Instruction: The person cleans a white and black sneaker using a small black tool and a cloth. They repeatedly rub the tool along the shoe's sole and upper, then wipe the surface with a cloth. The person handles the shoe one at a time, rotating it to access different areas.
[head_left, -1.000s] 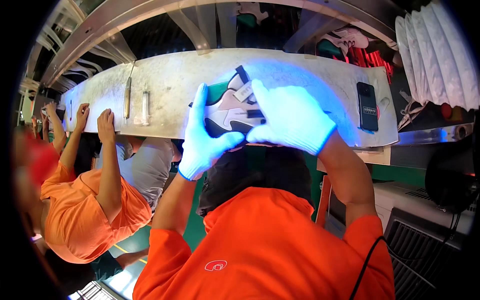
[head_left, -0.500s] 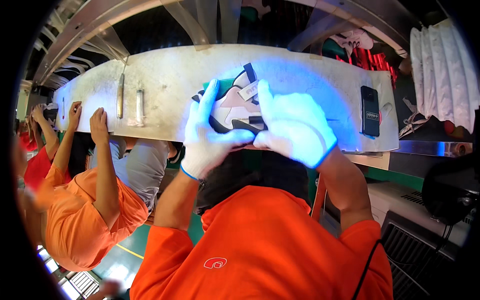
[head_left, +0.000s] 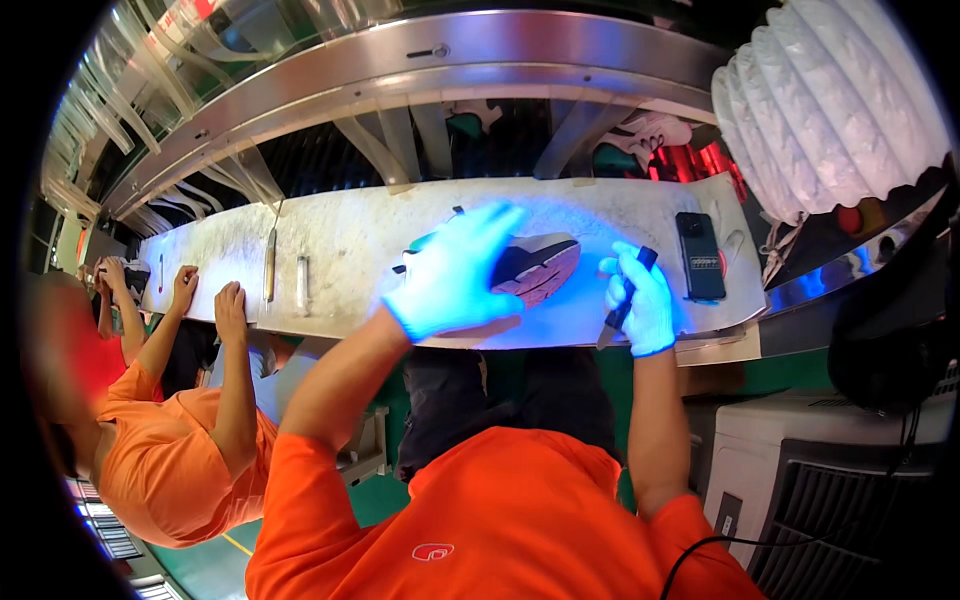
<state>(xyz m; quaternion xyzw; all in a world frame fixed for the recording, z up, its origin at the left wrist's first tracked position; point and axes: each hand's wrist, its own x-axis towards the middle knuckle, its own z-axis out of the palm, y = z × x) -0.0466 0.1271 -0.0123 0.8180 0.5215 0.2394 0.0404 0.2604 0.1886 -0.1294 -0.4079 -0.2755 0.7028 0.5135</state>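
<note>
A shoe (head_left: 542,268) lies on its side on the pale worktop (head_left: 350,225), its dark and pinkish sole partly showing. My left hand (head_left: 455,268), white-gloved and smeared by motion, spans the shoe, thumb on the near side and fingers over the far side. It covers most of the upper. To the right, apart from the shoe, my right hand (head_left: 650,300), also gloved, is closed around a black pen-like tool (head_left: 619,310). The tool slants, its lower end toward me. Blue light falls on both gloves.
A black phone (head_left: 700,255) lies on the worktop at the right. Two slender tools, one a yellowish stick (head_left: 269,265), lie at the left, near a co-worker's hands (head_left: 230,300). Behind runs a metal rail (head_left: 430,60) with hanging clear strips. A white ribbed duct (head_left: 830,110) stands back right.
My right hand has left the shoe and moved right with the black tool. The shoe has turned so its sole shows, and my left hand has swung across it. The view has tilted up.
</note>
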